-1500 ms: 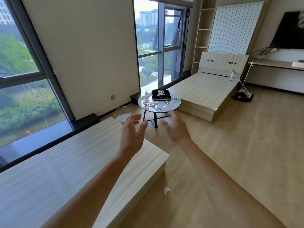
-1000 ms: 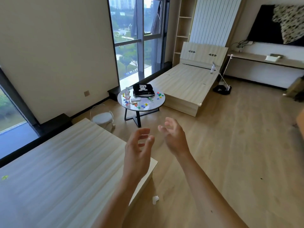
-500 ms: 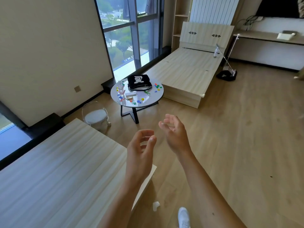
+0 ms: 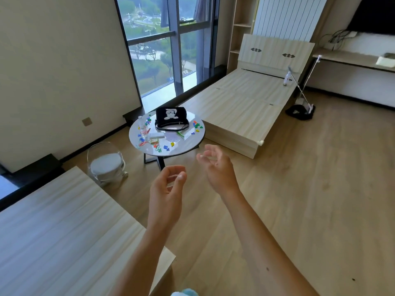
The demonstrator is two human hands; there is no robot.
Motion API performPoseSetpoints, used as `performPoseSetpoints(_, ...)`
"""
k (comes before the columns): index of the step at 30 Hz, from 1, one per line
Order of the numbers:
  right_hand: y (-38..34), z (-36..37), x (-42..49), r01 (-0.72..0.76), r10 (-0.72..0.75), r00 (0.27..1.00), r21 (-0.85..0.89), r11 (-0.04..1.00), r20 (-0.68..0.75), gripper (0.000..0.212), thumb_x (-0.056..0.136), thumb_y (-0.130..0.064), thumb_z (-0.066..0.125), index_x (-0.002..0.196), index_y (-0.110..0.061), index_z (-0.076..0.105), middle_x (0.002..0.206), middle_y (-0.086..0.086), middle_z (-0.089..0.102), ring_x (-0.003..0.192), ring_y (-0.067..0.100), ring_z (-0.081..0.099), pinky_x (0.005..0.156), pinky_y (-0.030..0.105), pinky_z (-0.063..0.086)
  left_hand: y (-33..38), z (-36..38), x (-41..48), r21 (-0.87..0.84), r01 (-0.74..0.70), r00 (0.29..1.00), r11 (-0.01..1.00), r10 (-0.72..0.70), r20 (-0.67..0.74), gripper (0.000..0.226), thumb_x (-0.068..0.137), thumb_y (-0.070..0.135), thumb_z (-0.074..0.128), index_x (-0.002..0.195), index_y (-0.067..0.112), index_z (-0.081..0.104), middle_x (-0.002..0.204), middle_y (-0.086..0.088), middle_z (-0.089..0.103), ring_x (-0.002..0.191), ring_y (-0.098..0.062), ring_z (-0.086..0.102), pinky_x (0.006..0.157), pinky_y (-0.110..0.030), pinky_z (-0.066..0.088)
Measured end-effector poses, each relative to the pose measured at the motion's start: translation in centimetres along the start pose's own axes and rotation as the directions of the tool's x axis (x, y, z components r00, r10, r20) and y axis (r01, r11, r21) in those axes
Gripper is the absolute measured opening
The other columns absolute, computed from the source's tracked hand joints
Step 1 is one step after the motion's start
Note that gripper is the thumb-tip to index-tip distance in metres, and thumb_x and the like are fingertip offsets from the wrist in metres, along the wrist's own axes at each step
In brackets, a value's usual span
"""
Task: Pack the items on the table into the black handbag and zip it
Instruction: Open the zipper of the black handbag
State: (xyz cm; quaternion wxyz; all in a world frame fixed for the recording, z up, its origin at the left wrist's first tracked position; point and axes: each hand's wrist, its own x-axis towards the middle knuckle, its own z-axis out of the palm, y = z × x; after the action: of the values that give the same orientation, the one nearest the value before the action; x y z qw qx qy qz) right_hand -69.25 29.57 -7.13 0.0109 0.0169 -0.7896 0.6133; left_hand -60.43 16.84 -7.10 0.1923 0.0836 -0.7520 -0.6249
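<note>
The black handbag [image 4: 171, 119] with a white figure printed on it lies at the back of a round grey table [image 4: 188, 142] across the room. Around it lie a small clear bottle [image 4: 142, 129], a white box [image 4: 157, 136], a sheet of paper [image 4: 174, 138] and several small coloured pieces [image 4: 196, 124]. My left hand [image 4: 167, 193] and my right hand [image 4: 215, 167] hang in the air well short of the table, both empty with loosely curled fingers.
A wooden bed frame [image 4: 245, 99] stands right of the table, touching its far side. A second wooden platform [image 4: 64, 231] fills the lower left. A transparent stool [image 4: 105, 163] sits left of the table. A mop [image 4: 301, 107] lies by the bed. Tall windows behind.
The view has come closer to the table, which now looks larger. Both hands stay raised and empty, the fingers a little more curled.
</note>
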Motion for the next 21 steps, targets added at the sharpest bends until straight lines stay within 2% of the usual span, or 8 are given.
performPoseSetpoints(9, 3.8, -1.7, 16.7, -0.047, 0.047, 0.998, -0.011, 0.999, 0.044, 0.036, 0.094, -0.035, 0.066, 0.128, -0.025, 0.061, 0.109, -0.012, 0.065, 0.091, -0.005, 0.060, 0.070, 0.014, 0.042, -4.5, 10.3, 14.9, -0.039, 0.083, 0.996, 0.996, -0.082, 0.031, 0.014, 0.091, 0.030, 0.059, 0.098, 0.028, 0.070, 0.097, 0.008, 0.074, 0.096, -0.014, 0.067, 0.085, -0.043, 0.054)
performPoseSetpoints(11, 4.2, -1.9, 21.1, -0.052, 0.053, 0.997, -0.024, 0.998, 0.048, 0.034, 0.094, -0.034, 0.066, 0.126, -0.025, 0.062, 0.109, -0.011, 0.066, 0.092, -0.005, 0.061, 0.070, 0.015, 0.042, -5.3, 12.2, 19.0, -0.037, 0.090, 0.996, 0.995, -0.089, 0.030, 0.011, 0.095, 0.024, 0.059, 0.099, 0.029, 0.069, 0.096, 0.008, 0.073, 0.096, -0.011, 0.067, 0.084, -0.038, 0.054)
performPoseSetpoints(14, 4.4, -1.8, 27.6, -0.070, 0.072, 0.995, -0.032, 0.997, 0.068, 0.029, 0.094, -0.034, 0.066, 0.122, -0.027, 0.062, 0.107, -0.014, 0.066, 0.096, -0.002, 0.062, 0.073, 0.017, 0.044, -6.0, 14.5, 25.2, -0.039, 0.118, 0.993, 0.992, -0.117, 0.022, 0.012, 0.095, 0.027, 0.058, 0.098, 0.030, 0.069, 0.096, 0.008, 0.073, 0.095, -0.007, 0.067, 0.081, -0.030, 0.052)
performPoseSetpoints(18, 4.7, -1.1, 35.3, -0.085, 0.083, 0.992, 0.010, 0.996, 0.091, 0.030, 0.089, -0.037, 0.067, 0.118, -0.029, 0.061, 0.108, -0.008, 0.068, 0.103, 0.014, 0.069, 0.084, 0.029, 0.051, -6.4, 16.9, 32.5, -0.041, 0.125, 0.992, 0.991, -0.125, 0.008, 0.012, 0.094, 0.027, 0.057, 0.099, 0.028, 0.069, 0.100, 0.007, 0.073, 0.098, -0.012, 0.067, 0.082, -0.033, 0.052)
performPoseSetpoints(21, 5.2, -0.3, 40.3, -0.113, 0.108, 0.987, 0.033, 0.993, 0.116, 0.040, 0.079, -0.045, 0.064, 0.116, -0.029, 0.061, 0.108, -0.006, 0.069, 0.104, 0.018, 0.070, 0.094, 0.037, 0.053, -6.9, 18.5, 36.8, -0.030, 0.145, 0.989, 0.989, -0.146, -0.017, 0.020, 0.087, 0.036, 0.055, 0.098, 0.028, 0.069, 0.099, 0.009, 0.073, 0.098, -0.012, 0.068, 0.082, -0.034, 0.053)
